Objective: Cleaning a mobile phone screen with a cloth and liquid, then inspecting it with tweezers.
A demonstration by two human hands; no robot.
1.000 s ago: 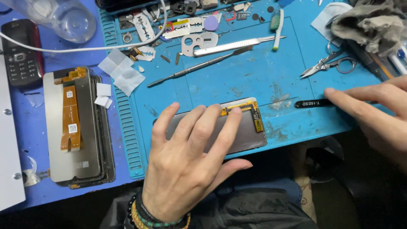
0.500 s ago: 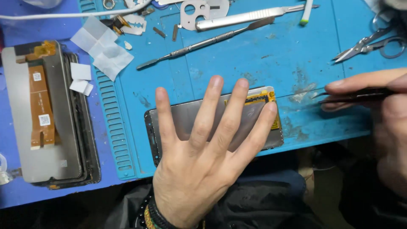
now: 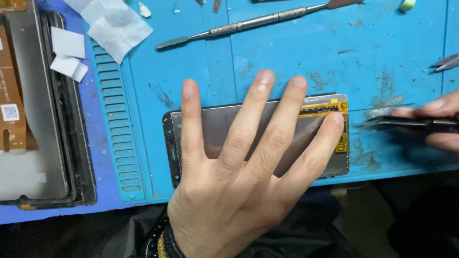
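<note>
My left hand lies flat with fingers spread on a grey phone screen panel that rests face down on the blue work mat. A yellow flex cable shows at the panel's right end, by my little finger. My right hand comes in from the right edge and grips a thin dark flat tool, blurred, whose tip points left and stops just short of the panel's right edge.
A second phone display with a brown flex strip lies at the left on the darker blue surface. White paper scraps sit at the top left. A long metal spudger lies across the top. Tweezer tips show at the right edge.
The view has closed in on the panel. My right hand picked up the dark tool from the mat and now holds it by the panel's right end. My left hand stays pressed on it.
</note>
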